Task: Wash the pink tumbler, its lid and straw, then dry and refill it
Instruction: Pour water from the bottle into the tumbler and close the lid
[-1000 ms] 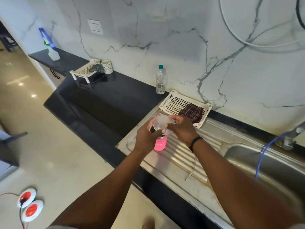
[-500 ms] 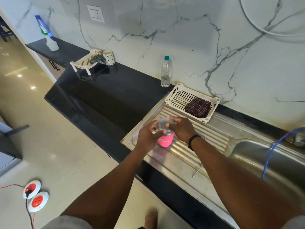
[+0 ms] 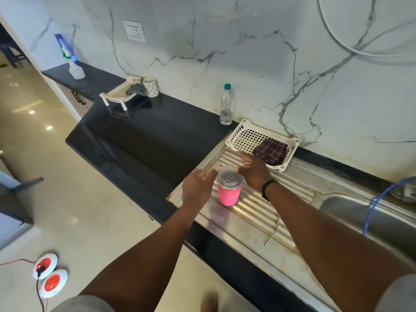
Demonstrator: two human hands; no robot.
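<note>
- The pink tumbler [image 3: 228,195] stands upright on the ribbed steel drainboard [image 3: 254,212] to the left of the sink basin [image 3: 360,212], near the drainboard's left end.
- Its clear lid [image 3: 230,178] sits on top of the tumbler, with a small dark opening showing in the lid.
- The left hand [image 3: 198,188] is just left of the tumbler, its grip loose: fingers straight and spread, holding nothing; its fingertips reach close to the lid's rim, though contact cannot be told through the blur.
- The right hand [image 3: 253,168] is just behind and right of the lid, fingers extended and apart, its grip also wide and empty; a dark band sits on that wrist.
- The metal straw [image 3: 273,230] lies flat on the drainboard, in front of the tumbler and to its right, partly under the right forearm, apart from both hands.
- A white plastic basket [image 3: 242,137] rests at the back of the drainboard against the marble wall, with a folded dark checked cloth [image 3: 271,152] in its right half.
- A clear water bottle [image 3: 227,104] with a green cap stands on the black table [image 3: 146,136] just left of the basket.
- Farther left on the table is a small white rack [image 3: 117,95] holding a checked cloth and a patterned cup [image 3: 150,86].
- A spray bottle [image 3: 72,59] stands at the table's far left end.
- A blue hose [image 3: 373,203] hangs down into the basin at the right.
- Two round red-and-white sockets [image 3: 49,273] lie on the floor at lower left.
</note>
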